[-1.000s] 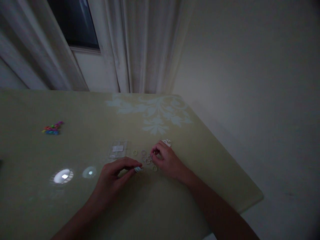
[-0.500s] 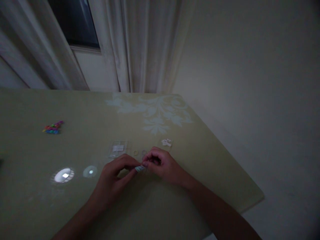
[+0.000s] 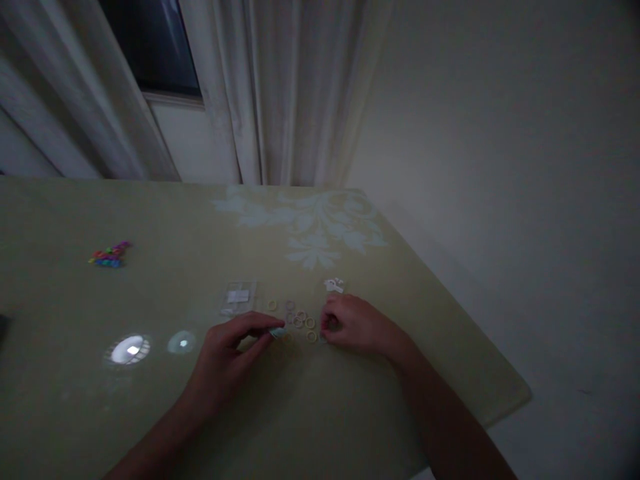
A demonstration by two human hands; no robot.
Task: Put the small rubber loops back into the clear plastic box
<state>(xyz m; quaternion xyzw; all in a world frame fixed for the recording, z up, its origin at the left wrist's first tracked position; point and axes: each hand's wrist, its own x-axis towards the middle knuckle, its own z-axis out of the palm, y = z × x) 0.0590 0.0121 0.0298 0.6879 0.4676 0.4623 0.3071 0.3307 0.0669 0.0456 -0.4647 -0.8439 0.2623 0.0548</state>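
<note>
Holds a small pale-blue piece (image 3: 277, 331) in the left hand's (image 3: 225, 347) grip alone, with the right hand (image 3: 357, 325) now withdrawn beside loose rings (image 3: 301, 320), grip contents unclear.

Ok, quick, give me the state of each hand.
Left hand: pinched shut on a small pale blue item.
Right hand: fingers curled beside the rings; can't tell if holding anything.

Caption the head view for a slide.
Left hand pinching small pale-blue pieces, right hand beside scattered rings, clear case behind.
</note>
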